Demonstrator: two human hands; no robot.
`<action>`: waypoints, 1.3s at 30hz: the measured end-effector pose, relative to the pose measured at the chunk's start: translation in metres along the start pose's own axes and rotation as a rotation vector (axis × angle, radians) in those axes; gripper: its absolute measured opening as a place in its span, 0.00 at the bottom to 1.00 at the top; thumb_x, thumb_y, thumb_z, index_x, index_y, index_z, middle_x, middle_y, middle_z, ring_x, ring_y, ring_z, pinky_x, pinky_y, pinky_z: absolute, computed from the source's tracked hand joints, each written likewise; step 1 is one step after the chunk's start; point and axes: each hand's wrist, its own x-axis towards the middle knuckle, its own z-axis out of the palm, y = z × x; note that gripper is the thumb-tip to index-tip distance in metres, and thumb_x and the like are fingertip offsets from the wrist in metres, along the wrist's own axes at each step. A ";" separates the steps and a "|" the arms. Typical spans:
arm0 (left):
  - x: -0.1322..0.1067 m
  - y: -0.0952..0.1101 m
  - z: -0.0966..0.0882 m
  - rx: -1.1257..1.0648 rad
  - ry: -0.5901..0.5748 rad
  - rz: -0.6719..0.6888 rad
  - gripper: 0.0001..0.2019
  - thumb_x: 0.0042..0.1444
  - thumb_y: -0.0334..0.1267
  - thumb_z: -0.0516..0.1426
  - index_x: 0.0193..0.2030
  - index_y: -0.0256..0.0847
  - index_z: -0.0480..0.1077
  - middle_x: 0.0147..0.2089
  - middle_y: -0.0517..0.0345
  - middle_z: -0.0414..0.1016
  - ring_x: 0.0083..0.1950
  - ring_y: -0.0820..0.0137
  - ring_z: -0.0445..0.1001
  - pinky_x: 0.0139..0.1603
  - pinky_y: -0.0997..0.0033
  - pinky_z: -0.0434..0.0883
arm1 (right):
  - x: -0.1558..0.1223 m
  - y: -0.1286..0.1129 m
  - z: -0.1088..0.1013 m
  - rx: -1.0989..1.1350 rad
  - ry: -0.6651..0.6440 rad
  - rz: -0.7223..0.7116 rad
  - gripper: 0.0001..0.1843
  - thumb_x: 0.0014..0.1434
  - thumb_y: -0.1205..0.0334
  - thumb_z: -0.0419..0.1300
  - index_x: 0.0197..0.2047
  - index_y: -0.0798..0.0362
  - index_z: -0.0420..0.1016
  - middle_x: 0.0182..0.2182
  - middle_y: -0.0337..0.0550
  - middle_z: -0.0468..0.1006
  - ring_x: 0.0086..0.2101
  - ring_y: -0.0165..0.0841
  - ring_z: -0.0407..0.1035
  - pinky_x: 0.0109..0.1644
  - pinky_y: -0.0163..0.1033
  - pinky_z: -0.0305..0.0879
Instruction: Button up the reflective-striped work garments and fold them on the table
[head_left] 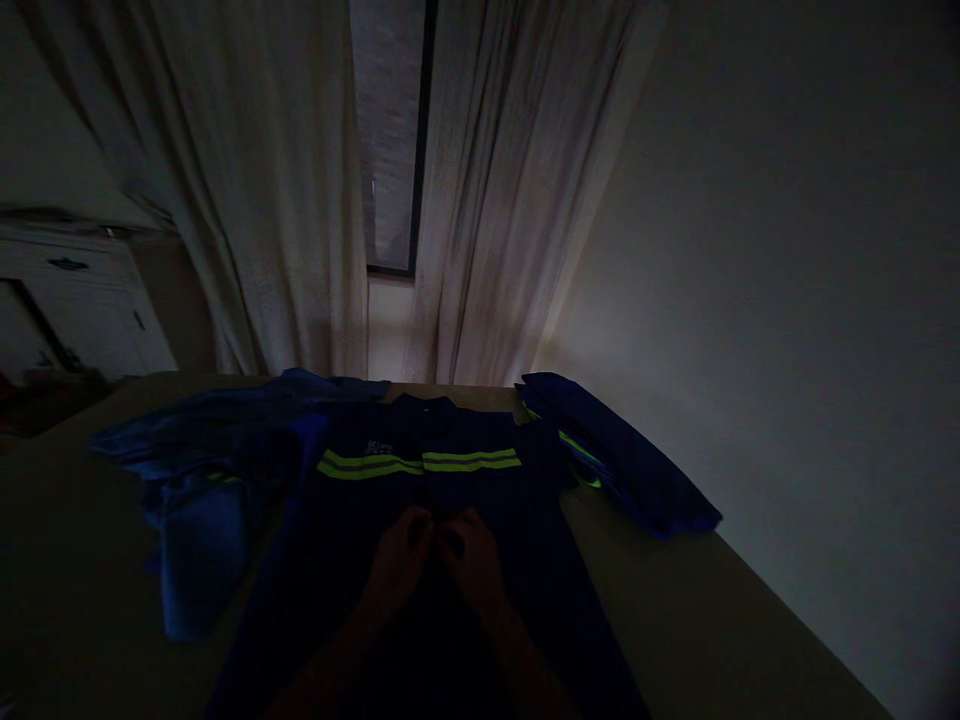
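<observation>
A dark navy work jacket (450, 490) with yellow-green reflective stripes across the chest lies spread flat, front up, on the table (750, 630). My left hand (401, 565) and my right hand (472, 560) meet at the jacket's front centre line, below the stripes. Both have their fingers curled and pinched on the jacket's front edges. The room is very dark, so the fingertips are hard to make out.
A crumpled lighter blue garment (202, 500) lies left of the jacket. Folded navy garments with reflective stripes (615, 455) are stacked at the right by the table's edge. Curtains (480, 200) and a window are behind; a white cabinet (82, 300) stands far left.
</observation>
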 end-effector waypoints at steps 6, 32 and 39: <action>0.001 -0.001 0.000 -0.058 -0.009 0.012 0.16 0.61 0.51 0.53 0.43 0.43 0.75 0.44 0.51 0.82 0.47 0.59 0.80 0.51 0.60 0.73 | -0.003 -0.006 0.008 -0.214 0.044 -0.022 0.07 0.67 0.64 0.60 0.42 0.50 0.80 0.41 0.45 0.78 0.42 0.35 0.74 0.47 0.36 0.68; -0.012 0.010 0.003 0.628 -0.094 0.229 0.19 0.69 0.37 0.48 0.61 0.45 0.72 0.67 0.47 0.73 0.67 0.54 0.68 0.68 0.49 0.61 | 0.011 0.035 -0.021 0.578 0.276 0.245 0.18 0.58 0.50 0.61 0.45 0.51 0.84 0.42 0.47 0.85 0.43 0.42 0.78 0.48 0.44 0.73; 0.060 0.021 0.001 0.531 0.035 -0.040 0.17 0.70 0.37 0.46 0.57 0.35 0.70 0.57 0.39 0.77 0.60 0.59 0.75 0.60 0.62 0.67 | 0.001 0.005 -0.001 0.245 0.038 0.078 0.22 0.58 0.66 0.55 0.53 0.50 0.82 0.47 0.45 0.85 0.48 0.40 0.78 0.57 0.44 0.70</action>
